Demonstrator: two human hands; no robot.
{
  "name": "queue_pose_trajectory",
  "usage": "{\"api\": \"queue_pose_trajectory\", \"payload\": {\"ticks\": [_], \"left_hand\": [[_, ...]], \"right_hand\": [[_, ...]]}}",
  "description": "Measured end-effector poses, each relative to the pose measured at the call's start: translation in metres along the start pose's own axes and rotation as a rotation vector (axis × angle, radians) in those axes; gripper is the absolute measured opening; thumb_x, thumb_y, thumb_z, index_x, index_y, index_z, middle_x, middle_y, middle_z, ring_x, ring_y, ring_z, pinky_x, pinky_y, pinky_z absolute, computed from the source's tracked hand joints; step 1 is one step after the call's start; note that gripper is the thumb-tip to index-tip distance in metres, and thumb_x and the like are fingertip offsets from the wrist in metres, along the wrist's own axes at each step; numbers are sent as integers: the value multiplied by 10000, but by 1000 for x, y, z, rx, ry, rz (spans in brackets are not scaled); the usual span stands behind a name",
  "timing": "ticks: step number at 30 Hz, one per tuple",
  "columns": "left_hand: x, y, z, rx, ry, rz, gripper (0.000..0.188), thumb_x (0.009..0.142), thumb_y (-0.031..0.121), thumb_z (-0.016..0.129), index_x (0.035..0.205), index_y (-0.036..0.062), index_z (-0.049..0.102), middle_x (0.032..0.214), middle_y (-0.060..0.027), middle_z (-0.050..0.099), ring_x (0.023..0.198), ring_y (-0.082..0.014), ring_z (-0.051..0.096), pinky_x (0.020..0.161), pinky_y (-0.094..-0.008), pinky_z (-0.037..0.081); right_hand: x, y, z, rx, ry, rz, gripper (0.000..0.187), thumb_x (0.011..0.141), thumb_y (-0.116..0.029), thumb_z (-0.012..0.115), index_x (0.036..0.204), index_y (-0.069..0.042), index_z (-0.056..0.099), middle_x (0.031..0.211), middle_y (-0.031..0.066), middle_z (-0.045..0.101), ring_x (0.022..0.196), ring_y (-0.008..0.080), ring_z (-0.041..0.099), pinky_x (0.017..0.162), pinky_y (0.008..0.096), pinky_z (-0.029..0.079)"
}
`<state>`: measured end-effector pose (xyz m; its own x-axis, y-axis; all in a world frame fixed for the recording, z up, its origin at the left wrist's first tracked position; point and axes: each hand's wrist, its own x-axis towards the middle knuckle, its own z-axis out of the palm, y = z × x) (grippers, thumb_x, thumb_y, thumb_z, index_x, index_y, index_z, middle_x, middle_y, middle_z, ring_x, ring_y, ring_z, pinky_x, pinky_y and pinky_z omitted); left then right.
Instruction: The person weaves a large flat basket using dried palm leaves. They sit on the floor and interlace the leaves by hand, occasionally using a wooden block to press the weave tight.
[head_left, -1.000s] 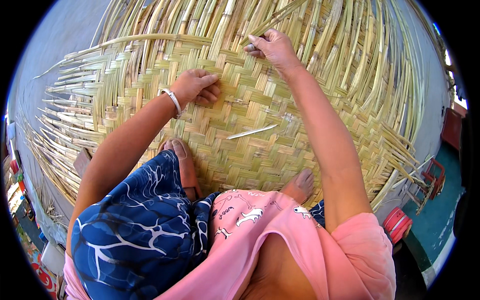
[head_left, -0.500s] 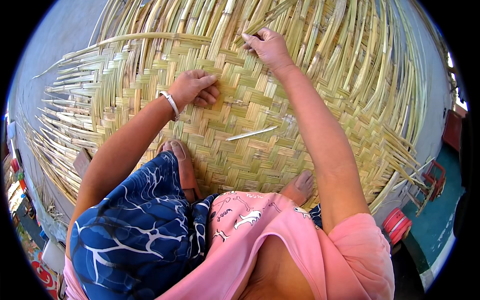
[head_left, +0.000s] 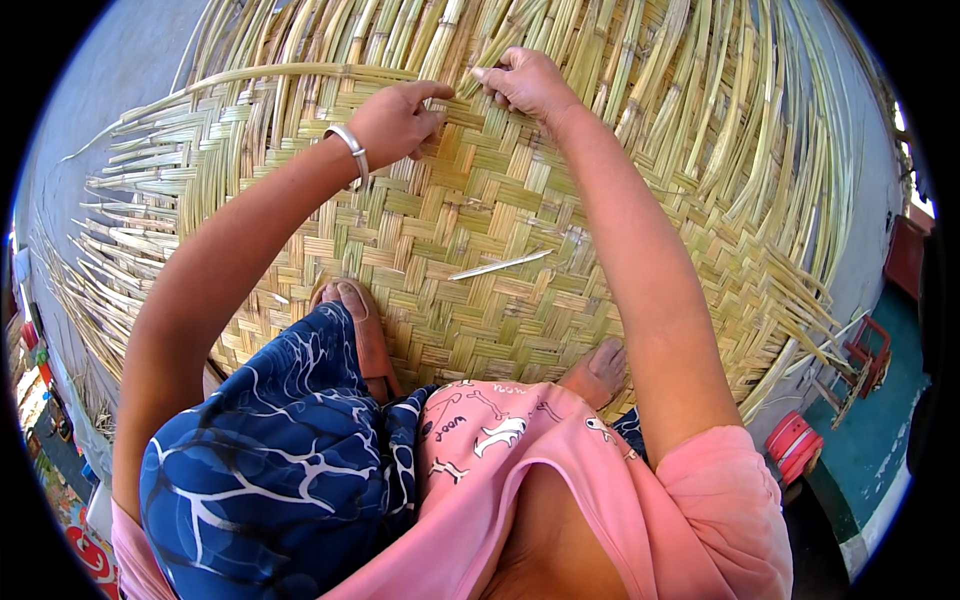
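A large mat (head_left: 450,225) of split reed or cane strips lies under me, woven in its near part with long loose strip ends fanning out around it. My right hand (head_left: 532,88) pinches one or more reed strips (head_left: 512,38) at the far edge of the weave, lifting them off the mat. Just left of it, my left hand (head_left: 398,118) hovers close over the weave, its index finger and thumb apart and nothing visible between them. A long crosswise strip (head_left: 290,70) runs from the left rim toward my left fingertips.
A pale loose sliver (head_left: 500,264) rests on the weave between my arms. My feet (head_left: 350,305) stand on the mat. Grey floor (head_left: 100,90) shows at the left. To the right are a pink-red round object (head_left: 793,447) and a reddish metal frame (head_left: 870,355).
My left hand has moved up and away from me, toward the crosswise strip and my right hand. The right hand has shifted slightly left and farther off, still pinching the strips.
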<state>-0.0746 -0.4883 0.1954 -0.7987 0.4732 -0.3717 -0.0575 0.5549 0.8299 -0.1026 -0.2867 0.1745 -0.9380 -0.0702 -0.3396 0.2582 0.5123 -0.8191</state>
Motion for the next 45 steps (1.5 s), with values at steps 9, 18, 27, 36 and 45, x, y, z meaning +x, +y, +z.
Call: {"api": "queue_pose_trajectory", "payload": {"ticks": [9, 18, 27, 36, 45], "left_hand": [[22, 1, 5, 9, -14, -44, 233, 898, 73, 488, 1116, -8, 495, 640, -53, 578, 477, -114, 530, 449, -256, 448], [28, -3, 12, 39, 50, -20, 188, 908, 101, 496, 1053, -19, 490, 623, -49, 558, 477, -109, 512, 430, -250, 425], [24, 0, 6, -145, 2, -94, 197, 909, 115, 510, 1051, -20, 499, 646, -46, 559, 502, -104, 513, 460, -242, 436], [-34, -32, -59, -467, 365, -191, 170, 899, 188, 562, 987, 43, 575, 784, -48, 624, 638, -103, 596, 578, -244, 505], [-46, -95, -145, -1202, 646, -49, 298, 921, 184, 524, 1137, -18, 489, 945, -112, 635, 882, -212, 644, 658, -299, 545]], "right_hand": [[-12, -2, -5, 353, -141, 106, 244, 841, -266, 666, 906, -48, 578, 791, 26, 642, 649, 69, 601, 560, 204, 511], [-9, -2, -5, 313, -179, 75, 267, 849, -268, 658, 906, -23, 569, 811, 56, 647, 666, 93, 616, 572, 224, 525], [-3, -15, 8, -107, -208, 24, 226, 853, -211, 628, 847, 13, 592, 710, 90, 649, 587, 141, 628, 504, 267, 498], [-7, -14, -1, 332, -191, 183, 175, 884, -200, 588, 938, -35, 566, 763, 38, 647, 592, 78, 611, 496, 224, 493], [-11, -21, 15, 121, -42, 180, 184, 861, -115, 540, 978, 24, 562, 765, 98, 646, 604, 142, 632, 481, 275, 482]]}}
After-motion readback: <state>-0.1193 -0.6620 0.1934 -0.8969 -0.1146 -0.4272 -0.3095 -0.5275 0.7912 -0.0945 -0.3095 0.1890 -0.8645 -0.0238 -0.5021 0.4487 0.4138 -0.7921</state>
